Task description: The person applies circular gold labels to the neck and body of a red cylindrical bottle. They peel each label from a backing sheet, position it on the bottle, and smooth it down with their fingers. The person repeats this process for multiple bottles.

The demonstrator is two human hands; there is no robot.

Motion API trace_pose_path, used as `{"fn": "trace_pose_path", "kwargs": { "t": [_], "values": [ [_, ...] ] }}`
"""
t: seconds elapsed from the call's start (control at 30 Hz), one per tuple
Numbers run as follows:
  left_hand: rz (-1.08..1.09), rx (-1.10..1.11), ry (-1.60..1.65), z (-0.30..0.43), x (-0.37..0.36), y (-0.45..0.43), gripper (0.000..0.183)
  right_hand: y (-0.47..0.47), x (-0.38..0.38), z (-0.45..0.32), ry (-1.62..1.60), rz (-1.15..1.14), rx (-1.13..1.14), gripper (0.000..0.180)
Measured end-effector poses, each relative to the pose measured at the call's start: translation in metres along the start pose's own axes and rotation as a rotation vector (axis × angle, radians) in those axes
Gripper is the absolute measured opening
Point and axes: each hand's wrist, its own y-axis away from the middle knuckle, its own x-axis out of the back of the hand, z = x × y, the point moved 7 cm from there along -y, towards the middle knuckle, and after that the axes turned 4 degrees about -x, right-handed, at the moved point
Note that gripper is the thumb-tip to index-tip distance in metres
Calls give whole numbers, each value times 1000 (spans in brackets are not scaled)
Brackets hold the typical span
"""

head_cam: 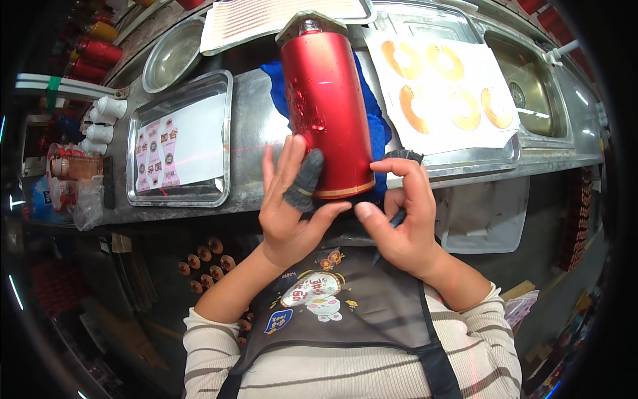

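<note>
A glossy red bottle lies on its side over a blue cloth, its clear neck pointing away from me at a faceted metal piece. Water drops dot its surface, and a thin gold band rings the near end. My left hand rests with spread fingers against the bottle's left side; a grey cloth sleeve covers one finger. My right hand has a curled finger at the bottle's lower right edge. Tucked in its grip is a slim dark blue tool. Dark cloth also shows on this hand.
At left, a metal tray holds printed label sheets beside a metal bowl. Sheets of gold ring-shaped labels lie on another tray, near a sink. Below the counter's right edge stands a translucent bin.
</note>
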Motion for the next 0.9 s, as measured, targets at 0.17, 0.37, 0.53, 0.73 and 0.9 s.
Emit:
{"fn": "trace_pose_path", "kwargs": {
  "t": [0.17, 0.37, 0.53, 0.73, 0.9],
  "values": [
    [-59, -11, -83, 2, 7, 27, 58, -14, -14, -15, 227, 144, 294, 59],
    [-74, -23, -117, 6, 7, 23, 42, -16, -16, -12, 192, 124, 280, 57],
    [-122, -71, -166, 12, 9, 13, 39, -16, -13, -10, 163, 94, 272, 52],
    [-181, -156, -246, 24, 10, -2, 34, -17, -15, -1, 20, 58, 187, 47],
    [-203, -170, -272, 26, 10, -3, 33, -18, -16, -3, 25, 52, 182, 43]
  ]
}}
